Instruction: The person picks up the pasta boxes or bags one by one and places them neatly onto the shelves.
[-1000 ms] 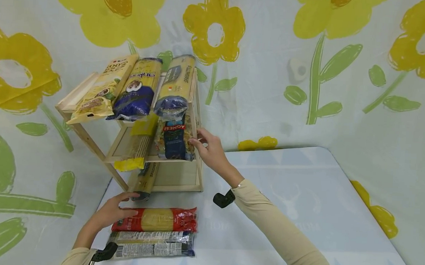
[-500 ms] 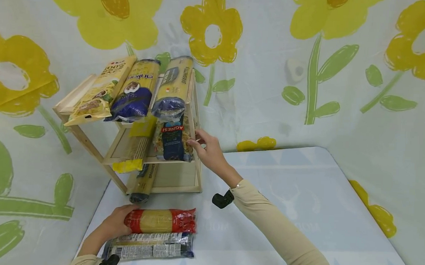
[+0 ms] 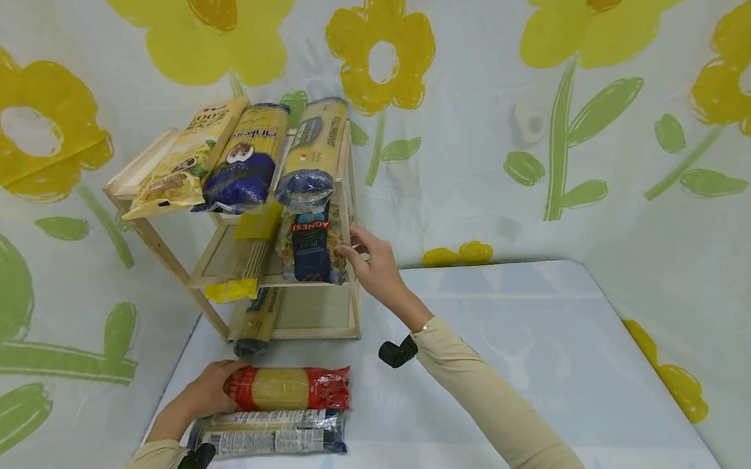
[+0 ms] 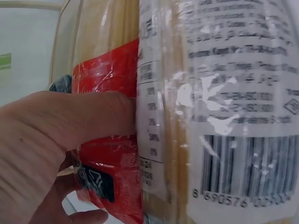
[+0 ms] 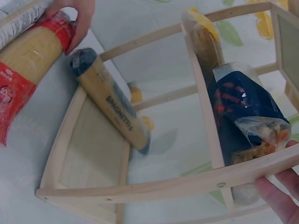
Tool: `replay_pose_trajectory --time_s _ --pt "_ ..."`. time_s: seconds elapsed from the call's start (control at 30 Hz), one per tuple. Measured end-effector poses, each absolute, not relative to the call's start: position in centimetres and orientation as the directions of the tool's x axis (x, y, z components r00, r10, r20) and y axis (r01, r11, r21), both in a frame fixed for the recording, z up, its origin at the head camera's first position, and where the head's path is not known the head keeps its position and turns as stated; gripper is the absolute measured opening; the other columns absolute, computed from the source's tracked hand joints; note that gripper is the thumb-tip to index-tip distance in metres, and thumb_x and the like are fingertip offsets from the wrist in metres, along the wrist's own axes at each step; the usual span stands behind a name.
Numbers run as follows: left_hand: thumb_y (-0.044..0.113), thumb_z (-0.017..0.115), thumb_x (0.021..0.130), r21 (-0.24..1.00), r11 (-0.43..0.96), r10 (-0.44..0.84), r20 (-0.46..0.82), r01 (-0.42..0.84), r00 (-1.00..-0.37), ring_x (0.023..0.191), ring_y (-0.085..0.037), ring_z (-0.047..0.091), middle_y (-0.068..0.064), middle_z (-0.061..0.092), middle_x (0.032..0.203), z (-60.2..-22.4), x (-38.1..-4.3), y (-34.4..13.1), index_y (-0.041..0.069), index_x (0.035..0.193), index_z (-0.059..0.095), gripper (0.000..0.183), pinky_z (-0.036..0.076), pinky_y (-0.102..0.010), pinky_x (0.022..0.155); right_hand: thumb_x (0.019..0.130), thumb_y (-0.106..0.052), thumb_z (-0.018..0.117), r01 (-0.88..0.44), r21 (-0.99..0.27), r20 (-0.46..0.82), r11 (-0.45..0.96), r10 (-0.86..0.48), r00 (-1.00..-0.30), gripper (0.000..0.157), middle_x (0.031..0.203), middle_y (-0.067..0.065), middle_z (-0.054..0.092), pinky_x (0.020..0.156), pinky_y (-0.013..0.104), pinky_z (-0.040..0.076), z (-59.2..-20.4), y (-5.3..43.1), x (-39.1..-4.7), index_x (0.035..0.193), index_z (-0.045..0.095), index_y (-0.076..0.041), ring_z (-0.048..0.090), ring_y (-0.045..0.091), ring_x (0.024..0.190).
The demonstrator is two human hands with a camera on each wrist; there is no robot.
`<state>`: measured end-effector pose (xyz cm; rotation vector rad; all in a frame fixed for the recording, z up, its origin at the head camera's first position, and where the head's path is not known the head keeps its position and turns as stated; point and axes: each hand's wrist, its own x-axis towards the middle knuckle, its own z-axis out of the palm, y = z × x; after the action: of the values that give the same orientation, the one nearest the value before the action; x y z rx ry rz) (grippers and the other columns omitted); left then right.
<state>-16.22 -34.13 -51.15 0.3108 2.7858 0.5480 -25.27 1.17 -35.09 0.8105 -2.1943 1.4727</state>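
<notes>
My left hand (image 3: 205,393) grips the left end of a red-wrapped spaghetti packet (image 3: 280,389) lying on the table. In the left wrist view the thumb (image 4: 93,116) presses on the red wrapper, with fingers curled below it. Beside that packet lie clear-wrapped pasta packets (image 3: 278,440) with white barcode labels. My right hand (image 3: 377,269) pinches the right front post of a wooden rack (image 3: 354,314), beside a dark blue Agnesi pasta bag (image 3: 310,249) on the middle shelf. Part of this hand (image 5: 278,198) shows at the right wrist view's edge, around the wooden bar.
Across the rack's top lie a yellow packet (image 3: 177,163), a blue-ended packet (image 3: 247,152) and a spaghetti packet (image 3: 313,144). A yellow-ended noodle packet (image 3: 245,257) shares the middle shelf. Another spaghetti packet (image 3: 260,324) juts from the bottom level. A flower-patterned curtain (image 3: 454,161) hangs behind.
My left hand has come down from above the red spaghetti packet and taken hold of its left end. The right hand stays on the rack's post.
</notes>
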Motion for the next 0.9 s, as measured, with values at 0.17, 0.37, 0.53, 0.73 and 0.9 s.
replay_pose_trajectory --time_s 0.17,0.37,0.53,0.73,0.9 --pt "0.018 0.091 0.053 0.43 0.889 0.273 -0.219 0.159 -0.937 0.104 -0.035 0.047 -0.014 0.054 0.114 -51.3 -16.6 -34.2 0.007 0.127 0.056 0.082 0.048 -0.053 0.072 0.096 -0.015 0.056 -0.647 -0.708 0.593 0.285 -0.259 -0.763 0.018 0.091 0.008 0.067 0.071 0.026 0.052 -35.1 1.2 -25.1 0.107 0.06 -0.001 0.067 0.017 0.08" --pt "0.011 0.092 0.049 0.445 0.877 0.279 -0.169 0.179 -0.945 0.097 -0.031 0.055 -0.011 0.061 0.107 -51.6 -16.9 -34.1 0.006 0.117 0.063 0.074 0.049 -0.052 0.075 0.096 -0.015 0.057 -0.653 -0.701 0.605 0.288 -0.245 -0.758 0.02 0.092 0.007 0.067 0.074 0.032 0.053 -35.2 1.5 -25.0 0.109 0.06 0.0 0.067 0.016 0.078" --pt "0.018 0.092 0.054 0.402 0.894 0.274 -0.148 0.195 -0.95 0.094 -0.031 0.06 -0.011 0.065 0.107 -51.2 -16.9 -34.0 0.007 0.114 0.066 0.066 0.048 -0.052 0.077 0.096 -0.015 0.057 -0.668 -0.683 0.621 0.294 -0.248 -0.744 0.019 0.092 0.008 0.067 0.072 0.031 0.053 -35.1 1.6 -25.1 0.108 0.06 0.001 0.067 0.017 0.079" --pt "0.024 0.087 0.064 0.356 0.906 0.285 -0.111 0.23 -0.952 0.087 -0.028 0.061 -0.01 0.067 0.101 -50.1 -16.8 -33.8 0.009 0.111 0.069 0.053 0.048 -0.05 0.075 0.095 -0.015 0.058 -0.665 -0.687 0.622 0.293 -0.236 -0.747 0.021 0.093 0.009 0.067 0.071 0.032 0.053 -35.1 1.5 -25.3 0.109 0.06 0.001 0.067 0.019 0.079" --pt "0.022 0.086 0.065 0.398 0.902 0.232 -0.119 0.168 -0.965 0.084 -0.025 0.063 -0.009 0.068 0.1 -50.1 -16.1 -33.8 0.008 0.11 0.07 0.05 0.05 -0.046 0.073 0.096 -0.016 0.057 -0.664 -0.687 0.61 0.294 -0.264 -0.747 0.021 0.094 0.009 0.067 0.074 0.03 0.053 -35.2 1.4 -25.2 0.108 0.059 0.0 0.067 0.019 0.081"
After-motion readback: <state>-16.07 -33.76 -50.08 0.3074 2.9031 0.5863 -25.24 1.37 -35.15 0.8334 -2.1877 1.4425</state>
